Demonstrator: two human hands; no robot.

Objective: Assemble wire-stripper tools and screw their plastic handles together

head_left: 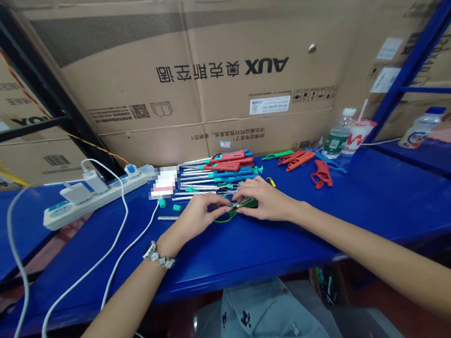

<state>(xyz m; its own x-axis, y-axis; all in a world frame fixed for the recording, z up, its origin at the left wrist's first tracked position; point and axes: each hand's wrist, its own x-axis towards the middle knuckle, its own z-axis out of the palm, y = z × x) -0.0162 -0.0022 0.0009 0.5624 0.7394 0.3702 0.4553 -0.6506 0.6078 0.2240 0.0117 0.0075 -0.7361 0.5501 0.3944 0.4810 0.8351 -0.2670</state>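
Observation:
Over the blue table, both of my hands meet at a green lighter handle with a ring-shaped trigger guard. Fingers of my right hand wrap round its body. My left hand pinches at its front end, where small metal parts show; the fingers partly hide them. Just behind my hands lies a pile of long-nosed lighters with red handles and blue handles, their metal tubes pointing left. A loose metal tube and a small green cap are near my left hand.
Loose red handles and orange handles lie at right, near a water bottle, a paper cup and a blue-capped bottle. At left are a power strip and white cables. A cardboard box stands behind.

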